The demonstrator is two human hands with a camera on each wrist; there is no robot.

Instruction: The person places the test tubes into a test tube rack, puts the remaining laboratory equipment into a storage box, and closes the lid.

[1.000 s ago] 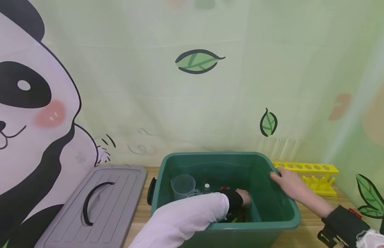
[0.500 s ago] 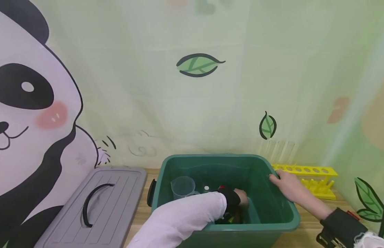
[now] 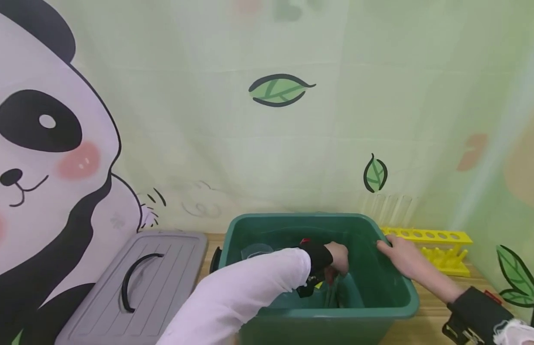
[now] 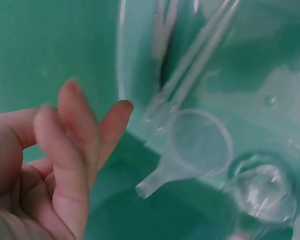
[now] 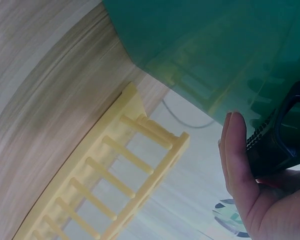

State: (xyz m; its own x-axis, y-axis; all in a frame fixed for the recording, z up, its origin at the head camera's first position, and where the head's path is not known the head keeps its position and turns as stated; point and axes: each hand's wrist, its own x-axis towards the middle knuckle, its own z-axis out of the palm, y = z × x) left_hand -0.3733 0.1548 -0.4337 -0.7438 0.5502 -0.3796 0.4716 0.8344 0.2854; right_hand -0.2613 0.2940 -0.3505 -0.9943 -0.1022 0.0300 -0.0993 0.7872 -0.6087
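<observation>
Two hands working at green bin (image 3: 396,306): left hand (image 4: 55,170) hovering inside, fingers loosely extended, gripping nothing; clear funnel (image 4: 190,150) lying on bin floor, spout pointing toward left hand; right hand (image 3: 402,256) gripping right rim. No legible writing.

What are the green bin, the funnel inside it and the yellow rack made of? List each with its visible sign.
Green bin: seemingly glossy moulded plastic, smooth rolled rim.
Funnel: clear plastic or glass; see-through, unclear which.
Yellow rack: likely matte plastic, uniform colour, moulded pegs.
</observation>
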